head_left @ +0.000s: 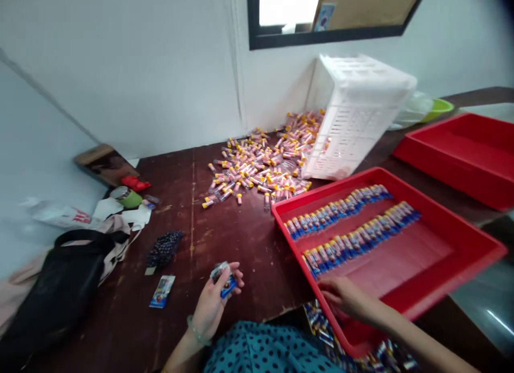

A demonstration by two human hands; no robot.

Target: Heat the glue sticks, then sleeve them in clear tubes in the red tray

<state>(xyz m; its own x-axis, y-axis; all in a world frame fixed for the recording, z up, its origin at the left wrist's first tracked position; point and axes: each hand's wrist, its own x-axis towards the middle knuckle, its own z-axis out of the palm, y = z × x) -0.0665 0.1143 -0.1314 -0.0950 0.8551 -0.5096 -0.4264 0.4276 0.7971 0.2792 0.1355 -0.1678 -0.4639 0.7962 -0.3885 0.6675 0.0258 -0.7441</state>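
Closed around a small blue packet [228, 286], my left hand [214, 301] is held over the near part of the brown table, palm up. My right hand [337, 295] is inside the near left corner of the red tray [441, 292], its fingers curled by the tray's wall; whether they hold anything is hidden. Two slanting rows of blue packets with yellow-capped tubes [361, 238] lie in the tray. A single blue packet [162, 291] lies flat on the table to the left of my left hand.
Yellow-capped pink tubes [257, 164] are heaped by the wall, beside a tipped white basket [353, 111]. Another red tray [461, 159] stands at right. A black bag [60, 282], dark patterned cloth [164, 248] and green cup [130, 198] are at left. More packets [321, 325] lie below the tray.
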